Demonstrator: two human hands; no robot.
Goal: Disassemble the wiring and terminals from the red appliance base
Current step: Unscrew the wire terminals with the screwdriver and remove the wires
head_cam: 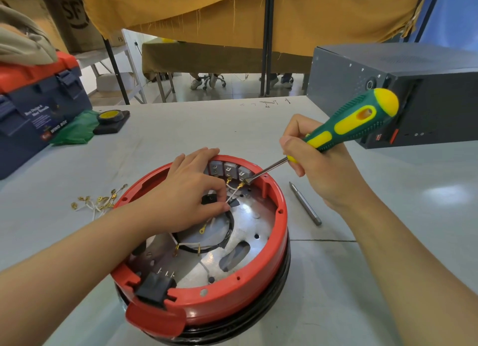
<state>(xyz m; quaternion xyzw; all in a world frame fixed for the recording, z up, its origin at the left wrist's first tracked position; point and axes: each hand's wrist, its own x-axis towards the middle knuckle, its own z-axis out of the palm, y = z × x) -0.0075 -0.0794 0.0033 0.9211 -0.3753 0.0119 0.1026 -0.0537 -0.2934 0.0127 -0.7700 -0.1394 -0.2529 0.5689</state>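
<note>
Pale grey tabletop (375, 268) fills the lower view, with a workshop floor, chair legs and mustard-coloured cloth (232, 14) hanging beyond its far edge.

Nearest the camera, at the table's centre, sits the red appliance base (280, 232), a round red ring over a black lower band, open side up. A black plug socket (155, 287) is set in its near rim above a red tab. Inside lies a shiny metal plate (248, 232) with holes, crossed by a black cable and white wires (190, 245) ending in brass ring terminals. Three grey terminal blocks (229, 169) line the far inner wall.

The left hand (191, 190) reaches into the base, its fingertips over the far rim while thumb and forefinger pinch a white wire (234, 194) that runs up to the blocks. The right hand (318, 162) grips a green-and-yellow screwdriver (354, 123) near the front of its handle, the tip set at the rightmost block's brass terminal.

Just right of the base lies a loose metal screwdriver bit (305, 203). Left of it, a small pile of removed wires with brass terminals (99, 202) rests on the table.

Farther left stands a dark blue toolbox (38, 118) with a red lid, its label reading "WING BOX"; smaller print is illegible. Beside it are a green plastic bag (77, 131) and a roll of black tape (111, 116) with a yellow core on a black pad. A dark grey metal case (388, 69) stands at far right. Behind the toolbox, a cardboard box (75, 17) shows the letters "SF".
</note>
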